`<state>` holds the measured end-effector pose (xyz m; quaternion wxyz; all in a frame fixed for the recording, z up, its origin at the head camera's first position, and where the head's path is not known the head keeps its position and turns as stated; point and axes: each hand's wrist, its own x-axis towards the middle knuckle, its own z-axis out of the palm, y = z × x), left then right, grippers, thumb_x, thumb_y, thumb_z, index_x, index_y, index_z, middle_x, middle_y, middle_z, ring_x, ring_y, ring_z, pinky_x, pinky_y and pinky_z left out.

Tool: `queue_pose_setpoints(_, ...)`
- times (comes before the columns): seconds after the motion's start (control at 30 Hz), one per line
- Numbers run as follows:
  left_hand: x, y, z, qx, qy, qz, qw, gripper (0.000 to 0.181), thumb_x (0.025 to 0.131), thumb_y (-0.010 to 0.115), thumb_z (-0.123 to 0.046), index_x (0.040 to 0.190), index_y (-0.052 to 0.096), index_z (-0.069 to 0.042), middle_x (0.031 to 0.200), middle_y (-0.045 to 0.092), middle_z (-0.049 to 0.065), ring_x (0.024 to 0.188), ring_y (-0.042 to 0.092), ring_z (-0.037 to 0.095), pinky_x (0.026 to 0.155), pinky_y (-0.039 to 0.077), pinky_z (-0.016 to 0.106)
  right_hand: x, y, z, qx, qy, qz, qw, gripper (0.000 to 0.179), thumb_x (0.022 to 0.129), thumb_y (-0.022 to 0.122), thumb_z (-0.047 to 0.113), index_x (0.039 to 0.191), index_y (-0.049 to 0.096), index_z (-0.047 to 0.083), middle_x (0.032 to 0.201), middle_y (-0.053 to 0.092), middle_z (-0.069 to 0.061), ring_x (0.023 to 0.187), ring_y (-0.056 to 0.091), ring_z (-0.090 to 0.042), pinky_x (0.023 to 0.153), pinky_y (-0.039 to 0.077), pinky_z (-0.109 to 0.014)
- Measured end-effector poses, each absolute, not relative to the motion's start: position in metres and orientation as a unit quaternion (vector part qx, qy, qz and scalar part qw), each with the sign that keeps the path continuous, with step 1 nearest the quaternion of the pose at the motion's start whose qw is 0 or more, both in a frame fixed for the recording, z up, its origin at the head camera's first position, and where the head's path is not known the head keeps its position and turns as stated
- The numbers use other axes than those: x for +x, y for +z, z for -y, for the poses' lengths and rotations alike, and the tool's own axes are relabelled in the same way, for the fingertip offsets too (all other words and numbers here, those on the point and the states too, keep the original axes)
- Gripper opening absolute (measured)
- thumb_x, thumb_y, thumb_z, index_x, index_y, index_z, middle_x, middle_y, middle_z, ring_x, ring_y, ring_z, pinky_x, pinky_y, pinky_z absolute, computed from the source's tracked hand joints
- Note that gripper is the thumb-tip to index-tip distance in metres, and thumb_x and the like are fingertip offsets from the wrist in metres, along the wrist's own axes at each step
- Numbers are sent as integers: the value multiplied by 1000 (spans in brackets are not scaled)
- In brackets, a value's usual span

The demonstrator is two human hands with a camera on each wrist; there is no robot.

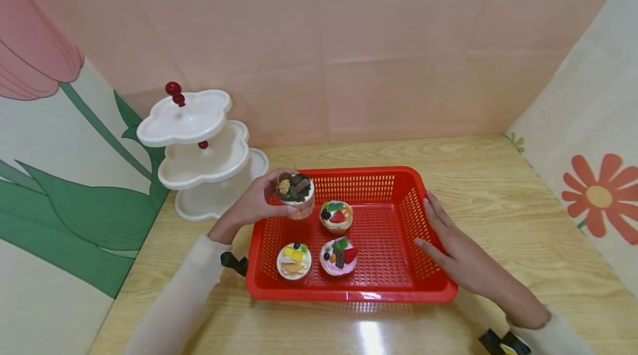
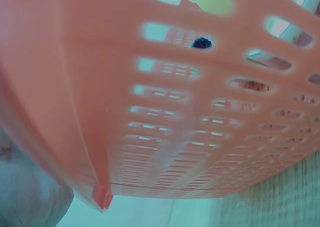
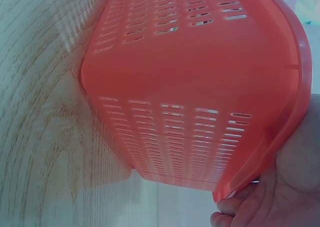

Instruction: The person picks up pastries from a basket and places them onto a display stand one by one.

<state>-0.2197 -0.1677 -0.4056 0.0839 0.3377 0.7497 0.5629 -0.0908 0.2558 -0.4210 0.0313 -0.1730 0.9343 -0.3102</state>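
Note:
In the head view my left hand (image 1: 252, 200) holds a cupcake (image 1: 301, 200) with dark chocolate pieces and a nut-like topping, between thumb and fingers. It is up over the back left part of a red plastic basket (image 1: 349, 295). Inside the basket sit a fruit-topped cupcake (image 1: 336, 217), a pink-creamed cupcake (image 1: 340, 257) with a strawberry, and a cupcake with yellow cubes (image 1: 294, 261). My right hand (image 1: 456, 255) rests on the basket's right rim, fingers extended along it, thumb over the inner side. The left wrist view shows mostly the basket's slotted wall (image 2: 115, 77).
A white three-tier stand (image 1: 204, 164) with scalloped plates and red ball knobs stands to the left behind the basket. Everything is on a wood-grain table (image 1: 478, 178). A pink backdrop (image 1: 389, 67) hangs behind, with flower-printed panels at both sides.

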Motion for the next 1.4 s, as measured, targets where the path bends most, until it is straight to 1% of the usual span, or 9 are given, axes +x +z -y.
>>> queue_pose_setpoints(0.1, -218, -403, 169, 328, 564, -754, 73, 65, 80, 85, -8, 137, 55, -3, 128, 63, 13, 115, 62, 26, 102, 50, 32, -91, -422, -256, -173, -308, -935, 31, 82, 105, 57, 34, 162, 6, 5, 170, -10, -2, 145, 26, -52, 90, 54, -57)
queue_pose_setpoints(0.33, -212, -397, 176, 293, 560, -773, 64, 67, 79, 87, -9, 138, 57, -8, 128, 64, 9, 115, 62, 26, 102, 50, 36, -91, -423, -257, -169, -308, -936, 34, 82, 104, 57, 36, 162, 7, 6, 170, -10, -1, 144, 28, -52, 85, 57, -52)
queue_pose_setpoints(0.43, -211, -393, 179, 277, 565, -775, 57, 68, 79, 87, -10, 139, 56, -9, 129, 64, 8, 117, 61, 26, 104, 49, 38, -92, -424, -257, -171, -308, -935, 30, 81, 105, 56, 35, 162, 7, 5, 170, -10, -1, 145, 26, -51, 88, 55, -55)
queue_pose_setpoints(0.63, -206, -384, 185, 261, 580, -772, 17, 67, 78, 87, -9, 139, 57, -6, 127, 64, 9, 116, 61, 24, 103, 49, 31, -92, -425, -257, -177, -302, -937, 20, 80, 106, 55, 35, 161, 7, 3, 170, -10, -2, 149, 21, -47, 100, 43, -62)
queue_pose_setpoints(0.8, -202, -376, 192, 259, 597, -759, -8, 64, 79, 86, -3, 136, 58, -3, 125, 66, 6, 117, 61, 21, 102, 48, 29, -91, -424, -256, -179, -303, -936, 20, 80, 105, 56, 34, 161, 7, 3, 170, -9, -2, 148, 23, -49, 99, 45, -63)
queue_pose_setpoints(0.9, -200, -368, 198, 250, 601, -759, -19, 63, 80, 85, -2, 137, 58, -4, 125, 66, 5, 117, 61, 21, 102, 49, 29, -91, -423, -256, -178, -302, -936, 20, 80, 105, 55, 34, 161, 7, 3, 170, -9, -2, 147, 24, -49, 99, 45, -62)
queue_pose_setpoints(1.1, -197, -356, 211, 220, 583, -781, -48, 62, 83, 83, -7, 139, 58, -8, 130, 65, 5, 120, 60, 19, 103, 48, 27, -91, -422, -257, -176, -303, -936, 16, 79, 106, 55, 33, 162, 7, 5, 170, -8, -1, 149, 22, -47, 103, 39, -67)
queue_pose_setpoints(1.23, -195, -350, 220, 192, 579, -790, -67, 56, 85, 81, -8, 136, 59, -7, 128, 66, 4, 118, 60, 18, 104, 47, 26, -92, -420, -257, -178, -304, -936, 16, 76, 107, 53, 31, 162, 7, 7, 170, -7, -1, 149, 21, -46, 103, 38, -68)
queue_pose_setpoints(1.4, -192, -348, 229, 159, 570, -802, -82, 53, 87, 81, -13, 136, 60, -12, 126, 66, 0, 117, 61, 17, 103, 47, 24, -91, -419, -257, -174, -309, -935, 26, 75, 107, 52, 32, 162, 7, 7, 170, -8, -2, 149, 21, -47, 103, 38, -68)
